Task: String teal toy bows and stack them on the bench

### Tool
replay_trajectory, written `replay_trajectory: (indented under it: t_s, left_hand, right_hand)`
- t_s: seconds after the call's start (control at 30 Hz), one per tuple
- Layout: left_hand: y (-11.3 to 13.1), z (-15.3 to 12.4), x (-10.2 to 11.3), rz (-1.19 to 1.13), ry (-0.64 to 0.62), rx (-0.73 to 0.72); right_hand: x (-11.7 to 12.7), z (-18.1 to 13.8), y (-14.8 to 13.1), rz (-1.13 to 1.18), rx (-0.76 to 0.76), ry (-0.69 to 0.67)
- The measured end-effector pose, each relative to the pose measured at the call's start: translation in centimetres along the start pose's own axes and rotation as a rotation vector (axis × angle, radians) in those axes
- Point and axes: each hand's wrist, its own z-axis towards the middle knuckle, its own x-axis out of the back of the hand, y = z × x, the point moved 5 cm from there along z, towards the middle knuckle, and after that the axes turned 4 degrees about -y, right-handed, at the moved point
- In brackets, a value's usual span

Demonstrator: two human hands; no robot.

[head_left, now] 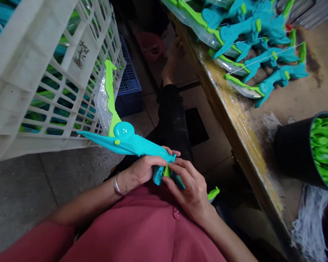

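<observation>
A teal and green plastic toy crossbow (pixel 153 145) lies across my lap, its pointed front toward the crate and one green limb (pixel 109 94) with a clear plastic strip standing up from it. My left hand (pixel 142 170) is closed around the teal body near its handle end, thumb on top. At that end my right hand (pixel 190 183) has its thumb and fingers pinched at a small green plastic piece (pixel 166 171) set in the teal handle. The fingers partly cover how that piece sits. Another green tip (pixel 213 193) shows beyond my right wrist.
At left stands a white slatted crate (pixel 30 54) full of teal and green parts. A blue crate (pixel 129 76) is behind it. On the right-hand table (pixel 257 134) are several strung toy crossbows (pixel 273 80), a black bucket (pixel 292 153) of green pieces and white strings (pixel 311 222).
</observation>
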Motion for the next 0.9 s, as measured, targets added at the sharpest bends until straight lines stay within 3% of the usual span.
replay_trajectory:
  t_s: [0.23,0.4,0.6,0.73,0.83,0.9]
  left_hand:
    - [-0.2,-0.1,-0.1,-0.050,-0.013,0.004]
    - [-0.1,-0.3,-0.2,-0.102,0.040,0.009]
    - [-0.3,0.0,0.1,-0.183,0.213,0.004]
    - [-0.8,0.3,-0.1,-0.224,0.307,-0.007]
    - [-0.5,0.3,-0.1,-0.189,0.282,-0.031]
    - [0.2,-0.1,0.0,-0.103,0.189,-0.048]
  right_hand:
    - [-0.1,-0.1,0.1,-0.004,-0.009,0.038]
    - [-0.5,-0.5,0.2,-0.136,0.040,0.066]
    - [-0.7,-0.1,-0.9,-0.307,0.057,-0.063]
    - [-1.4,0.4,-0.9,-0.460,-0.003,-0.071]
    - [-1.3,0.8,-0.4,-0.523,0.000,-0.032]
    - [-0.6,1.1,-0.2,-0.458,0.012,-0.012]
